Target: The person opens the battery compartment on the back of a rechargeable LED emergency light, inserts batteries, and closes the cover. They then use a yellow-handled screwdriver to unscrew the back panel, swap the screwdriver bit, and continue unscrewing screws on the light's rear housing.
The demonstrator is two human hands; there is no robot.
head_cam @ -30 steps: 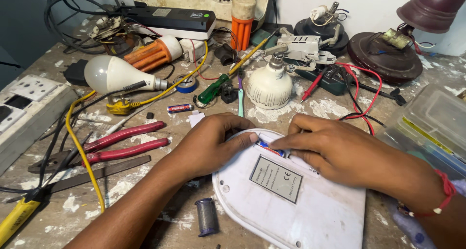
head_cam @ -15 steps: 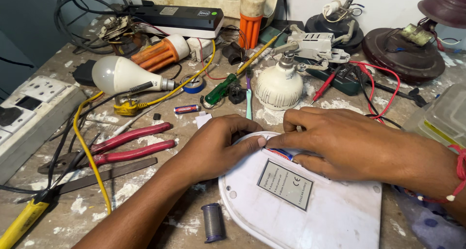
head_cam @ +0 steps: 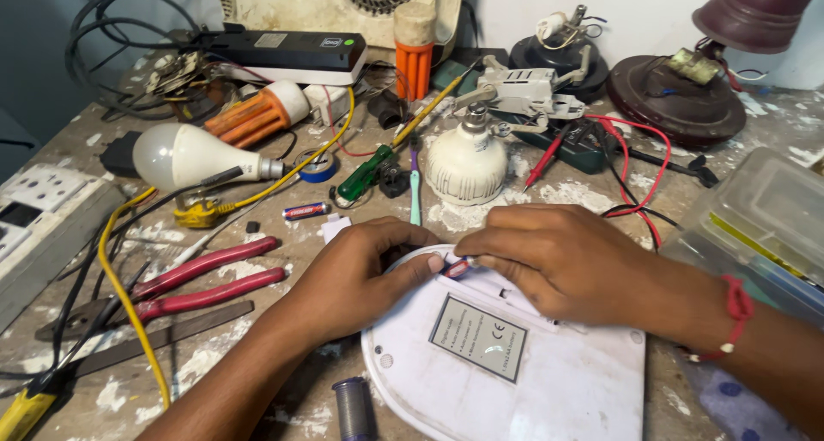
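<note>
Counts: 2 hands, left (head_cam: pixel 356 278) and right (head_cam: pixel 562 265), both centre frame on 1 white device (head_cam: pixel 515 381). 2 bulbs: one lying left (head_cam: pixel 184 156), one upright centre top (head_cam: pixel 468 159). 1 red pliers (head_cam: pixel 206 278), left. 1 green screwdriver (head_cam: pixel 360 175). 1 loose battery (head_cam: pixel 305 211). 1 solder spool (head_cam: pixel 354 408), bottom. 1 lamp (head_cam: pixel 687 80), upper right. 1 clear box (head_cam: pixel 764 222), right edge. 1 desk (head_cam: pixel 112 389).
</note>
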